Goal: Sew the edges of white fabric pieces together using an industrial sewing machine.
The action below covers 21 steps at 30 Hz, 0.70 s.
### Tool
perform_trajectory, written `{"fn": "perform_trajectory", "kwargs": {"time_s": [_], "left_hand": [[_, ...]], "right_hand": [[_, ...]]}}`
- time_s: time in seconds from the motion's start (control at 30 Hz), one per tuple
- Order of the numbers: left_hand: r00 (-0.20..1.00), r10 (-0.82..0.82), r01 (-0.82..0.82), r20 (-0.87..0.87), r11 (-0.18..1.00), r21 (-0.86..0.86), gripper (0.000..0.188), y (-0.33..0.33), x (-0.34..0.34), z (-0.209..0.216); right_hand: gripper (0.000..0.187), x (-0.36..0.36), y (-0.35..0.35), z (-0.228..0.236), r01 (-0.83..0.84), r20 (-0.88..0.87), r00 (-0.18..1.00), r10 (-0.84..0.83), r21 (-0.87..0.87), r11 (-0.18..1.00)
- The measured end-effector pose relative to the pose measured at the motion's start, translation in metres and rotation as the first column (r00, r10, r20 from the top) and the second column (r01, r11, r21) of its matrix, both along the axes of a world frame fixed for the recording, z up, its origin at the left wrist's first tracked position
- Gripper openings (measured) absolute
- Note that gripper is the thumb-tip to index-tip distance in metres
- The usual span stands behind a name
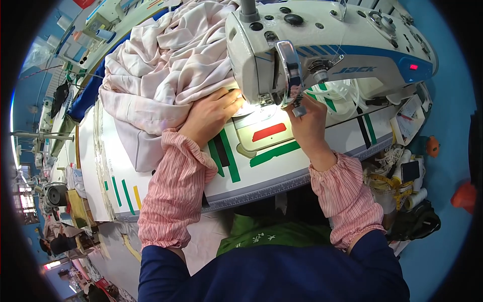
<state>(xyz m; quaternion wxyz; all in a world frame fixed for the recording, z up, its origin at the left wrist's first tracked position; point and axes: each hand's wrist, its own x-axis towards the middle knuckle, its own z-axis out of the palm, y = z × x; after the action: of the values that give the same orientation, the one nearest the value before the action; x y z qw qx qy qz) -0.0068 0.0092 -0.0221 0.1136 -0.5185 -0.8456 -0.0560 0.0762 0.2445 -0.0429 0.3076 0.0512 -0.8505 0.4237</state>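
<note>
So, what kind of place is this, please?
Most likely a garment sewing workshop. An industrial sewing machine stands on a white table marked with green tape, a heap of pale pink fabric lies beside it, and more workstations extend along the left.

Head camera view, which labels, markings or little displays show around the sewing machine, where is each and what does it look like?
Small red lit display: right end of the white sewing machine, on its blue stripe.
Red rectangular tape patch: machine bed, between the hands.
Green tape strips: white table, slanted.
</note>
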Motion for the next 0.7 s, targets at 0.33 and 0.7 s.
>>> {"fn": "perform_trajectory", "kwargs": {"time_s": [0.33,0.7], "left_hand": [[0.999,-0.043,0.044,-0.007,0.998,0.047,0.035,-0.002,0.003,-0.001],[0.999,-0.015,0.018,-0.036,0.997,0.071,0.039,-0.002,-0.002,-0.005]], "right_hand": [[0.013,0.005,0.006,-0.006,-0.008,-0.005,1.000,0.009,0.024,1.000],[0.041,0.070,-0.028,0.091,-0.693,-0.235,0.369,0.899,-0.715,0.097]]}}
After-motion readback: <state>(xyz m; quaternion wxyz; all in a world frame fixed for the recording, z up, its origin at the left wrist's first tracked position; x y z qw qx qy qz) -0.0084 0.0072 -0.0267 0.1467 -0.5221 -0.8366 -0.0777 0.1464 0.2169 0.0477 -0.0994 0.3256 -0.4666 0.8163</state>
